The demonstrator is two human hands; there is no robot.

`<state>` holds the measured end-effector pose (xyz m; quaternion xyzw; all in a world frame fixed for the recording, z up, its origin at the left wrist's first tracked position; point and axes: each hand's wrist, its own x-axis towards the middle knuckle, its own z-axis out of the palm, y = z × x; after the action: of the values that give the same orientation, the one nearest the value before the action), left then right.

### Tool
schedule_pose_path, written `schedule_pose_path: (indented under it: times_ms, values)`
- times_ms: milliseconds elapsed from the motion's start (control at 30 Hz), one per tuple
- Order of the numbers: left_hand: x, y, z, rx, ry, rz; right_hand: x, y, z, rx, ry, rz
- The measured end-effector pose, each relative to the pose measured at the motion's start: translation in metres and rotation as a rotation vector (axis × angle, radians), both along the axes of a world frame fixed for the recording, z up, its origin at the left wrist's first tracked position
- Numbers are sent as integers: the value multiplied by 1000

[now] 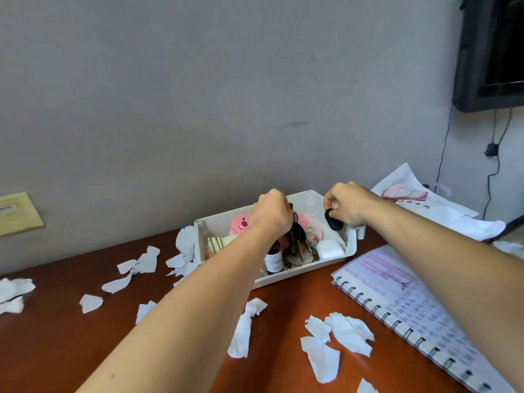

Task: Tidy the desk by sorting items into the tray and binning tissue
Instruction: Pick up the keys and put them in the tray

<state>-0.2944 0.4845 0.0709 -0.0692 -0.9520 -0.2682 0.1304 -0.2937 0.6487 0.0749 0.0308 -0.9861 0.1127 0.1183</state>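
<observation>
**A:** Tissue scraps, far left to centre: where do they lie relative to the hands?

**B:** Scattered flat on the tabletop, left of and in front of the tray. Both hands are beyond them, over the tray. None is binned yet, and no bin is in view.

**A:** Centre, the left hand?

**B:** Knuckles up, fingers curled, gripping the top of a dark bunch. The bunch hangs straight down into the middle of the tray, just right of a small dark bottle. Keys or bands: too blurred to tell.

**A:** Right of centre, the right hand?

**B:** Thumb and finger pinch a black ring, probably a hair band, with the other fingers folded. The ring hangs on edge above the tray's right end, over a white case, as far as this view shows.

**A:** Which relation governs the coming move?

**B:** The vertical one. The ring lies over the tray, not beside it. As a judgement, a short lowering and release by the right hand, the nearer one to that end, should suffice, with no sideways travel needed.

**A:** Far right?

**B:** A spiral notebook lies flat, its bound edge running diagonally. It is near the tray's right front corner but apart from it.
</observation>
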Motion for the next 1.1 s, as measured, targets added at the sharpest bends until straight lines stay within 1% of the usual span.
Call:
schedule_pose_path:
  times_ms: [233, 367, 500, 600, 667, 733, 833, 967, 1100]
  values:
    - [-2, -6, -4, -140, -29, 47, -7, -10, -9, 27, -17, -36]
    - [-1, -9, -4, -145, -42, 24, -3, -15, -10, 73, 2, -70]
    - [6, -14, 5, -97, -32, 10, 4, -18, -1, 26, 19, -34]
    - [16, -22, 14, -67, -43, -72, 14, -20, 7, 0, 4, 3]
    - [28, -31, 23, -86, -41, -159, 23, -23, 12, -6, -13, 41]
    - [44, -43, 33, -142, -30, -229, 35, -29, 19, -24, -34, 82]
    - [73, -69, 45, -270, -14, -274, 58, -45, 34, -14, -55, 142]
    - [113, -113, 59, -474, -39, -221, 98, -78, 51, 30, -49, 228]
    - [156, -153, 68, -542, -33, -172, 138, -115, 55, 89, -57, 311]
